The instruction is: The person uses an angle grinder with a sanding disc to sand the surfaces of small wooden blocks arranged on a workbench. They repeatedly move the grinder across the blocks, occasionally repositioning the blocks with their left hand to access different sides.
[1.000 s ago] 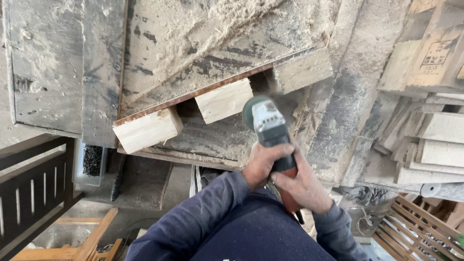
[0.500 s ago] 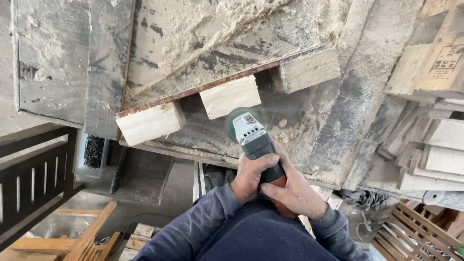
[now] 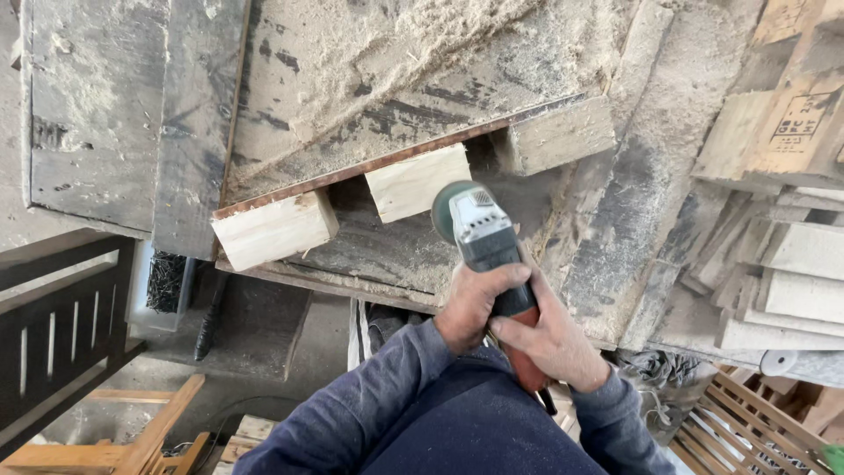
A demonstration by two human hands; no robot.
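At the far left I see a dark slatted frame [image 3: 61, 325] and, below it, light wooden pieces [image 3: 132, 444] on the floor. Just right of the frame stands a clear container of dark nails [image 3: 165, 281], tucked under the edge of the sawdust-covered table [image 3: 369, 132]. Along that table's near edge three pale wood blocks stick out in a row: the left block [image 3: 274, 229], the middle block [image 3: 417, 182] and the right block [image 3: 556, 135]. The angle grinder [image 3: 482, 242] sits just beside the middle block's right end, its disc at the block's lower corner; I cannot tell whether it touches. My left hand [image 3: 470, 303] has its fingers wrapped tightly around the grinder's dark body, and my right hand [image 3: 549, 339] is closed around the red rear handle just behind it, so both hands have hold of the tool. My blue sleeves [image 3: 413, 413] fill the bottom centre. Further right lies a stack of cut boards [image 3: 791, 281], with a wooden slatted crate [image 3: 747, 422] in the lower right corner.
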